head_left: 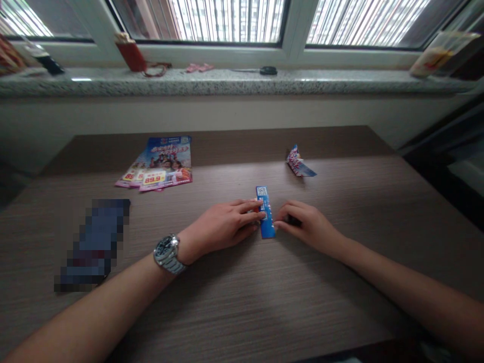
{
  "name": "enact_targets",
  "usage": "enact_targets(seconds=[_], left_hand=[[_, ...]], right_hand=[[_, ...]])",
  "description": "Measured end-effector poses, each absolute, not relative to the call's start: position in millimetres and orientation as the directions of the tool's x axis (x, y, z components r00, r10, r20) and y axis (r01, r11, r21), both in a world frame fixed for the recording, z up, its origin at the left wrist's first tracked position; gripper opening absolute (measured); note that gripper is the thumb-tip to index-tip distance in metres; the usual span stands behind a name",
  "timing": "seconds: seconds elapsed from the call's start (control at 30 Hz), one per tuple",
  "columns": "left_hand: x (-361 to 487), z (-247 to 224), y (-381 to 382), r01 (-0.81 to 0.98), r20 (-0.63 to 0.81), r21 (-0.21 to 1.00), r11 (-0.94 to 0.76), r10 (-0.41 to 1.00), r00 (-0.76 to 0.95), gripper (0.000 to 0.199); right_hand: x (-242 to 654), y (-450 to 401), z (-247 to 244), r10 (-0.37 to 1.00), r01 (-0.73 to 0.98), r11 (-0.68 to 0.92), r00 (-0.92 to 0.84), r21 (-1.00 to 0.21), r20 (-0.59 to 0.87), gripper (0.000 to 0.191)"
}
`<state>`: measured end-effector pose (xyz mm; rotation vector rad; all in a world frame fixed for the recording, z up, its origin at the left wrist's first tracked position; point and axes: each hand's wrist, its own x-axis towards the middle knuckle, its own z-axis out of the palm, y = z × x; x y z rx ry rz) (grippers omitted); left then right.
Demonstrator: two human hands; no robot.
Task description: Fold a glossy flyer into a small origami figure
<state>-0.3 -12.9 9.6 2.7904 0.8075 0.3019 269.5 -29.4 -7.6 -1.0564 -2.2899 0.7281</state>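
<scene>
A narrow blue folded paper strip (268, 227) with a printed code at its top end lies on the brown table (227, 302). My left hand (223, 224), with a metal watch on the wrist, lies beside it; its fingers are stretched out and their tips rest on the strip's left part. At the strip's lower right edge is my right hand (306, 224), its fingers curled and the thumb and fingertips close together. Whether it pinches the strip's edge is too small to tell.
Several colourful flyers (170, 161) overlap at the back left. A folded paper piece (297, 164) stands at the back right. A pixelated dark object (98, 242) lies left. Small items, among them a red box (131, 54), sit on the stone windowsill (227, 85).
</scene>
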Motion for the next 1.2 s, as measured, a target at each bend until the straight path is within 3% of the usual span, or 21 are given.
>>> enact_targets(seconds=[0.47, 0.77, 1.2], left_hand=[[-1, 8, -12, 0.509, 0.121, 0.263, -0.82, 0.551, 0.826, 0.039], [0, 8, -13, 0.506, 0.14, 0.253, -0.825, 0.549, 0.824, 0.039], [0, 8, -13, 0.508, 0.138, 0.246, -0.825, 0.549, 0.825, 0.038]], right_hand=[[259, 9, -11, 0.842, 0.625, 0.52, -0.491, -0.582, 0.225, 0.01], [262, -4, -8, 0.796, 0.635, 0.577, -0.578, -0.514, 0.18, 0.01], [266, -36, -10, 0.727, 0.561, 0.638, -0.664, -0.527, 0.173, 0.009]])
